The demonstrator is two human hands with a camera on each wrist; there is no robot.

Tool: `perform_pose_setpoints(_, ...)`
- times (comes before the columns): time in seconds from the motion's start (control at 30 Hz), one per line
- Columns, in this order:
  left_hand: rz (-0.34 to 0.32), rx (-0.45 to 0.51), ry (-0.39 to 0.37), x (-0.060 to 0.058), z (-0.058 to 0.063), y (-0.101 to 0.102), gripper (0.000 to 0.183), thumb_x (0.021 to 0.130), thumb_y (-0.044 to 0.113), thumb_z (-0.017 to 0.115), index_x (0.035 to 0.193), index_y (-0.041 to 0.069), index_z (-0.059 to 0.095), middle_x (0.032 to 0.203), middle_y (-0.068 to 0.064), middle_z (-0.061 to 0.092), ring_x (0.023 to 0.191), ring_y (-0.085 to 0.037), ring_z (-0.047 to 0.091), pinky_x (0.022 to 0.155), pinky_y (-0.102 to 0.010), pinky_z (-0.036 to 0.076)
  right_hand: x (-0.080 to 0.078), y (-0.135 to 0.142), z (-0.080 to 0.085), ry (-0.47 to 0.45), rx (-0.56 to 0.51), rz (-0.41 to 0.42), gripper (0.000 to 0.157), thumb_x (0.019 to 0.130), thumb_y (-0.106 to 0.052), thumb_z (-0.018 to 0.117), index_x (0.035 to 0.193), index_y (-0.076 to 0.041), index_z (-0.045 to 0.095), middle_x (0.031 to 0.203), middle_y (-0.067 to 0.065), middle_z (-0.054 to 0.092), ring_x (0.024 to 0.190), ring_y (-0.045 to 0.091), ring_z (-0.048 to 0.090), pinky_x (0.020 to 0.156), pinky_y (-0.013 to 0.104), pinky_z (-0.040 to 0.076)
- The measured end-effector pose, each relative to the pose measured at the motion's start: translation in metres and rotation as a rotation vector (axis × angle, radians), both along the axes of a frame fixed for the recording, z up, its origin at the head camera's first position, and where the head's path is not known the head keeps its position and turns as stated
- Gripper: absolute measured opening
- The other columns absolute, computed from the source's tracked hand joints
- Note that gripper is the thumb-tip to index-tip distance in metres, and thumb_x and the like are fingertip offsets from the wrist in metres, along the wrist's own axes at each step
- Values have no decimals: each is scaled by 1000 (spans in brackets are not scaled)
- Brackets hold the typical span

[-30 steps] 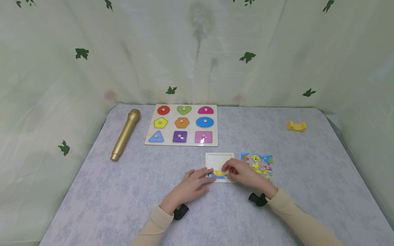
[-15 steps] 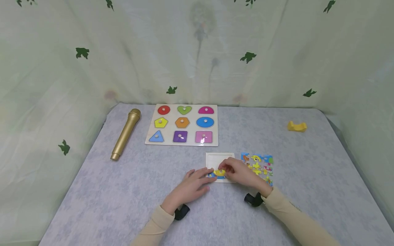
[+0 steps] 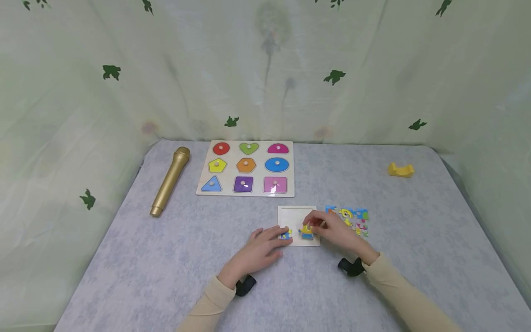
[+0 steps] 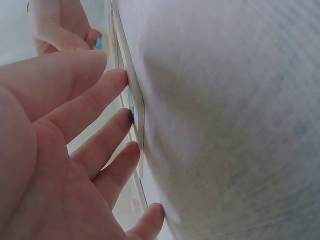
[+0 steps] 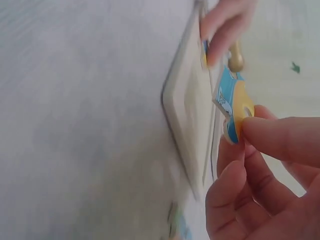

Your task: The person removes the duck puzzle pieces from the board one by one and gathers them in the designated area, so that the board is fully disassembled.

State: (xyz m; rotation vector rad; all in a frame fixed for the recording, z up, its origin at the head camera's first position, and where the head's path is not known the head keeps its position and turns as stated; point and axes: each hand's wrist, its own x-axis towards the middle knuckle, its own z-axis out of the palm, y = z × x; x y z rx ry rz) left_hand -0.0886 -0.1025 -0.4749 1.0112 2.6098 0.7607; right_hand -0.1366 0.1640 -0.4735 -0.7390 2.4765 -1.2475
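Note:
My right hand [image 3: 336, 232] pinches a blue and yellow jigsaw piece [image 5: 233, 104] between thumb and fingers, over the right part of a small white puzzle tray [image 3: 292, 216]. In the right wrist view the piece is tilted up, apart from the tray. My left hand [image 3: 261, 250] lies with its fingers spread and fairly straight at the tray's lower left. Its fingertips [image 4: 125, 116] touch the tray edge and another blue and yellow jigsaw piece [image 3: 286, 234] in that corner. Several loose jigsaw pieces [image 3: 361, 214] lie right of the tray, partly hidden by my right hand.
Behind the tray lies a shape-peg board [image 3: 257, 175] with colourful knobbed shapes. A gold microphone [image 3: 170, 182] rests at the left of the table, and a small yellow curved block [image 3: 400, 170] at the far right. A pale curtain surrounds the table's back and sides.
My right hand has lifted the blue and yellow piece away from the one at the tray's lower left and moved it slightly right. The left hand has stayed in place.

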Motion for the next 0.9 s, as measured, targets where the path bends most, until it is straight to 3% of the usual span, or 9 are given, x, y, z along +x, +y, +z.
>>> perform_pose_setpoints(0.17, 1, 11, -1, 0, -1, 0, 38, 98, 19, 56, 135, 14, 57, 148, -6, 40, 138, -29, 30, 106, -57, 19, 2, 32, 1, 13, -9, -9, 17, 89, 2, 62, 102, -7, 66, 88, 0, 62, 79, 15, 55, 68, 27, 48)
perform_pose_setpoints(0.37, -4, 27, 0, 1, 0, -1, 38, 97, 18, 57, 134, 12, 57, 147, -8, 40, 137, -30, 30, 106, -58, 19, 11, 66, 4, -28, 52, -11, 14, 89, -2, 63, 102, -6, 66, 88, 1, 62, 78, 13, 55, 66, 27, 48)
perform_pose_setpoints(0.63, -9, 45, 3, 1, 1, -1, 37, 97, 17, 56, 134, 11, 58, 147, -9, 41, 137, -30, 31, 106, -58, 19, 18, 83, 2, -41, 148, -47, 19, 85, 4, 64, 97, -10, 67, 89, 1, 63, 78, 12, 54, 67, 26, 48)
perform_pose_setpoints(0.9, -12, 48, 0, 0, -1, 0, 38, 97, 18, 56, 135, 11, 57, 148, -8, 40, 138, -29, 29, 106, -57, 19, 24, 78, 0, 155, 239, -49, 23, 80, 10, 65, 89, -11, 66, 76, -7, 54, 69, 8, 48, 62, 26, 45)
